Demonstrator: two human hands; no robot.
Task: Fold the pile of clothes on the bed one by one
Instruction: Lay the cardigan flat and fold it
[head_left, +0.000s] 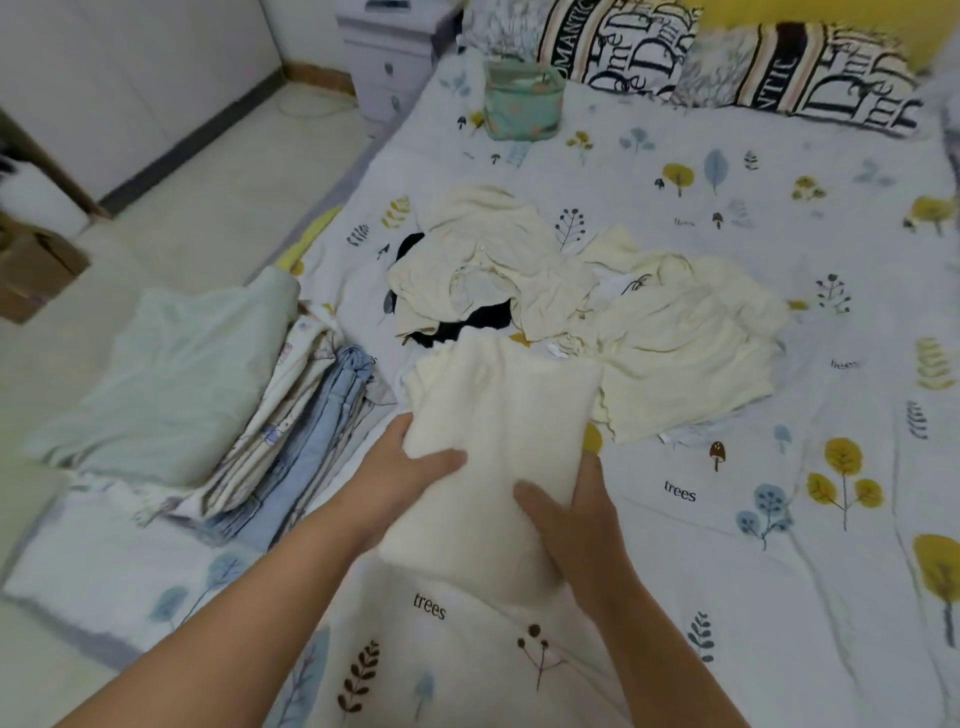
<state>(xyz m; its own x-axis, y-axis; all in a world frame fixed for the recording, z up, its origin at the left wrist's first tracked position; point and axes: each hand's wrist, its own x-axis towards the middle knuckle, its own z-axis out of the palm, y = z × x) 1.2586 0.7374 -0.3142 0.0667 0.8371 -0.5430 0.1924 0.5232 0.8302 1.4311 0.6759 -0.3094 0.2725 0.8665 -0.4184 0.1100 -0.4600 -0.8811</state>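
Both hands, left hand (410, 462) and right hand (571, 514), are clamped on a folded cream garment (493, 447), thumbs on top, just before the unfolded pile (545, 291).

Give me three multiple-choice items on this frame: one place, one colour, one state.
1. Where is the stack of folded clothes?
A. to the person's left, at the bed's edge
B. on the pillows
C. on the floor

2. What colour is the folded garment in the hands?
A. black
B. cream
C. blue

3. How is that garment held?
A. left hand alone
B. lying untouched
C. left hand and right hand grip its sides

Key: 1 A, the stack lies left of the arms; 2 B, it is pale cream; 3 C, a thumb lies over each side.
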